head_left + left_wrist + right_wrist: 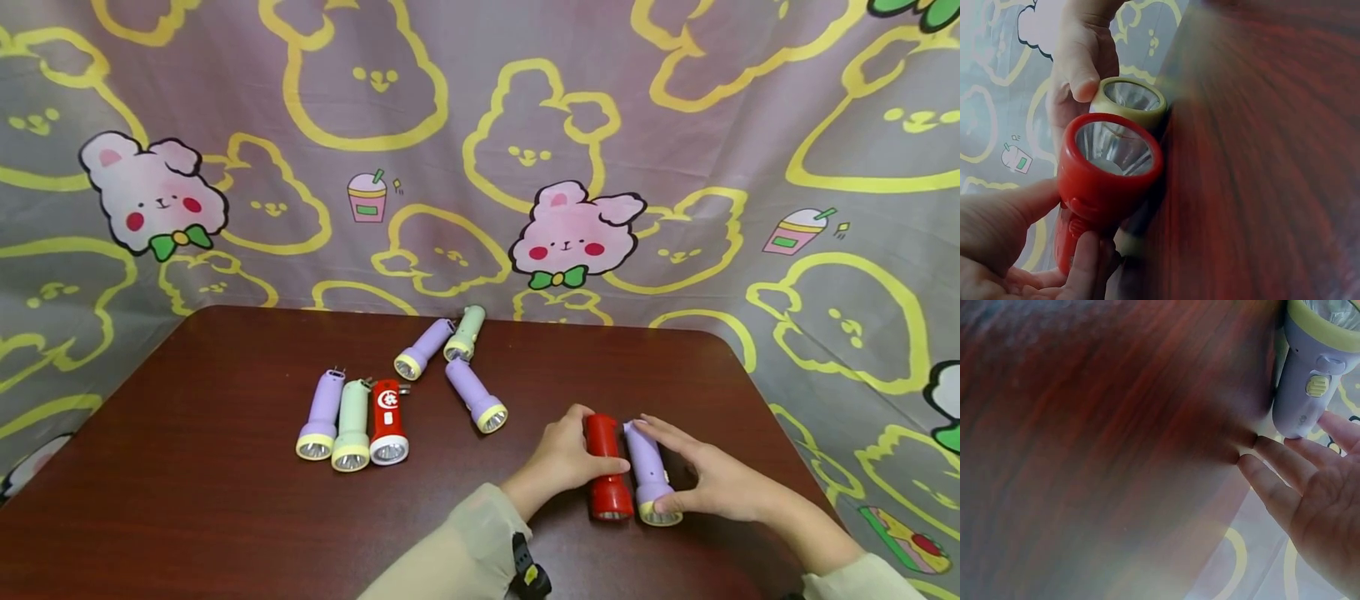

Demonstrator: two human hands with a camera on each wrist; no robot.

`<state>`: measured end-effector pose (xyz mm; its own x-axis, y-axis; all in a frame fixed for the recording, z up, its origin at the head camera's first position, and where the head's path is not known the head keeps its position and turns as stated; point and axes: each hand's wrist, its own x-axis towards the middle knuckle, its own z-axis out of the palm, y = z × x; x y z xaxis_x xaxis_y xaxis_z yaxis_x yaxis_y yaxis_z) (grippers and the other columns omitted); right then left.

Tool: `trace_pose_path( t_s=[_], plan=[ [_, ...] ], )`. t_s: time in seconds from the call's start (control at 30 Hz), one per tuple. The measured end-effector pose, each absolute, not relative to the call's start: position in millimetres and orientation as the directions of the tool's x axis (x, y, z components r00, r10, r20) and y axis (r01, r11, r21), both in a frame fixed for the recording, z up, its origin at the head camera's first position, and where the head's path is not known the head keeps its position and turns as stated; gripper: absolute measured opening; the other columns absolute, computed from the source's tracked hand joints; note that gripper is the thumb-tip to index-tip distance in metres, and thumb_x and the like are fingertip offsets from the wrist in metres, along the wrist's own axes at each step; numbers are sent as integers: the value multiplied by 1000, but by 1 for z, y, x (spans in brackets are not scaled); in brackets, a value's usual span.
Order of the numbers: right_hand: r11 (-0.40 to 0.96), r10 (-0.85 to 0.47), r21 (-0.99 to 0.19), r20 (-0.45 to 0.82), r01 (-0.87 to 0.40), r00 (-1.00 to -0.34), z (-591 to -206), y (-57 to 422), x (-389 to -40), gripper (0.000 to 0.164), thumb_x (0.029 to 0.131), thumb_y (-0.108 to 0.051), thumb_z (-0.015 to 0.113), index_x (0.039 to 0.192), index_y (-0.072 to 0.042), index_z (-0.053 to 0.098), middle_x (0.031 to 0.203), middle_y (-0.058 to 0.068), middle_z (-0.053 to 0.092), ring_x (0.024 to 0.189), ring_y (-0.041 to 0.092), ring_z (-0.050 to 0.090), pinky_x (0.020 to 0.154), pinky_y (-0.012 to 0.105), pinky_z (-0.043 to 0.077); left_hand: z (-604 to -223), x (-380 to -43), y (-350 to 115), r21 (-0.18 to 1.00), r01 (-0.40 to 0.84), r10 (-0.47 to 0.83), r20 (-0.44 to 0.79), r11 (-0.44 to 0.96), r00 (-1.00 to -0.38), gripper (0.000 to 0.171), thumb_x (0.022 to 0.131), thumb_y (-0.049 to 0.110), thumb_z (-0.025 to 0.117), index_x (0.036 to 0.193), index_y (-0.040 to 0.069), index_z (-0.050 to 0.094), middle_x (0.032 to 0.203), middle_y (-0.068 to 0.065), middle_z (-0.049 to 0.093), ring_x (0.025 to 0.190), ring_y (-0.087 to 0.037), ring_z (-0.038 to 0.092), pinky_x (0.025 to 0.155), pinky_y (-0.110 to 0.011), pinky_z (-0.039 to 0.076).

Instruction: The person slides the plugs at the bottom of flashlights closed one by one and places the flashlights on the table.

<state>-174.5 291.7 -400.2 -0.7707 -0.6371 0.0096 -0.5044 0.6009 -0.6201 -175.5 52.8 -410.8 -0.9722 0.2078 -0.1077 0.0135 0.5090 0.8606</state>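
A red flashlight [609, 471] lies on the table at the right, its lens toward the near edge. My left hand [564, 454] grips it, with thumb and fingers on either side of its body in the left wrist view. Close beside it on the right is a purple flashlight [649, 468] with a yellow rim, lying the same way. My right hand [720, 482] spans this one lengthwise, thumb at the head and a fingertip near the tail. In the right wrist view its other fingers [1272, 487] are straight and spread, near the tail of the purple flashlight [1313, 375].
Left of centre, a purple flashlight [322, 417], a green one [352, 425] and a red-and-white one [388, 421] lie in a row. Behind them are two purple flashlights [426, 346] [476, 396] and a green flashlight [467, 332]. A patterned curtain [420, 250] hangs behind the dark wooden table [247, 517].
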Motion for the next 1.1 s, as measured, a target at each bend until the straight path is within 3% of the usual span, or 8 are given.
trace_pose_path(
  t_s=[0.63,0.87,1.1],
  plan=[
    [578,-651,-651,-5,-492,-759,-400,291,-179,90,79,-33,83,153,-14,35,154,23,35,125,-21,27,86,28,54,-411,-180,62,808,-4,179,-135,589,-975,67,72,39,88,123,12,54,100,-3,66,84,-14,61,75,-27,55],
    [610,-653,-624,-49,-488,-755,-394,291,-180,91,77,-34,84,152,-14,37,153,15,41,125,-18,29,94,22,47,-410,-181,64,788,-12,186,-159,615,-970,67,71,42,88,122,11,55,96,-2,64,81,-14,57,73,-25,53],
    [644,-654,-585,-86,-493,-752,-389,288,-183,94,76,-39,84,152,-14,36,152,14,43,128,-15,32,96,27,46,-407,-181,62,779,-6,205,-172,627,-964,63,72,42,87,118,13,55,91,-1,62,78,-13,55,69,-25,51]
  ],
)
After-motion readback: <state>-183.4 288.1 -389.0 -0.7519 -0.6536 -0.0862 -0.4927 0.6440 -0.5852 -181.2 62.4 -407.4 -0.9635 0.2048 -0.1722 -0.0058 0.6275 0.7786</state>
